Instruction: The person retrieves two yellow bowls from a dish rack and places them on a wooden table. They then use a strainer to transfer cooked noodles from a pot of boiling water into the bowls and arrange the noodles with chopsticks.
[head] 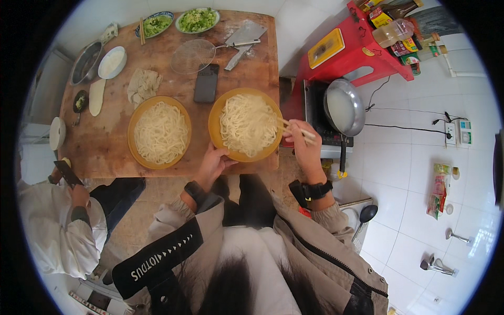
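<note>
My left hand grips the near-left rim of a yellow plate at the table's right edge. Pale noodles are heaped on it, and their right part looks blurred. In my right hand is a pair of chopsticks, whose tips reach over the plate's right rim to the noodles. A second yellow plate of noodles rests to the left, apart from both hands. Behind the plates lie a dark phone and a crumpled cloth.
A wire skimmer and cleaver lie farther back, near plates of chopped greens. At right, a pan of cloudy liquid sits on an induction cooker, below a red stool bearing bottles. At left, another person holds a knife.
</note>
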A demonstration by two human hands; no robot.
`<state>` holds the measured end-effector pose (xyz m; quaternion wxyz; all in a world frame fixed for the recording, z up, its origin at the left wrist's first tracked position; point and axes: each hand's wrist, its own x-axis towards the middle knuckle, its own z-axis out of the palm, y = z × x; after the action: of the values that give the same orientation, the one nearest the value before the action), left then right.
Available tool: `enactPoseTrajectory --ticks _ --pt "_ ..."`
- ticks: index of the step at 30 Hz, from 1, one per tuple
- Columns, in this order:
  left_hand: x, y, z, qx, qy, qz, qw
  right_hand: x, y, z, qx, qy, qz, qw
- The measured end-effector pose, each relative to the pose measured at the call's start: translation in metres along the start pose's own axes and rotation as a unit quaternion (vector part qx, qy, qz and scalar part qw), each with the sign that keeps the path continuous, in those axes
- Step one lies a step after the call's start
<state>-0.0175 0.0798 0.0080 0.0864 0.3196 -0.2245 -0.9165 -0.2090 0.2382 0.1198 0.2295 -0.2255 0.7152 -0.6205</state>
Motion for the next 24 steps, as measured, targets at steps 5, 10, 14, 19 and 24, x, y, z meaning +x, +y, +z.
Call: enactPoseTrajectory --ticks 5,10,14,19,24 --pt "0.009 0.002 0.004 0.012 0.006 0.003 1.000 0.006 0.024 0.032 -0.034 -0.062 -0.075 0.995" --pt "0.015 0.011 0.007 0.003 -0.009 0.004 1.000 0.004 0.013 0.002 0.036 -0.069 0.077 0.994" --pt "0.019 0.014 0.007 -0.001 0.013 0.003 1.000 0.031 0.010 -0.008 -0.012 -0.006 0.023 1.000" --pt "0.022 0.013 0.001 -0.020 0.048 -0.020 0.998 0.024 0.022 0.033 0.065 -0.025 0.011 0.998" --pt "0.027 0.014 -0.010 -0.025 0.016 -0.016 0.999 0.016 -0.002 -0.026 0.009 0.083 0.039 0.996"
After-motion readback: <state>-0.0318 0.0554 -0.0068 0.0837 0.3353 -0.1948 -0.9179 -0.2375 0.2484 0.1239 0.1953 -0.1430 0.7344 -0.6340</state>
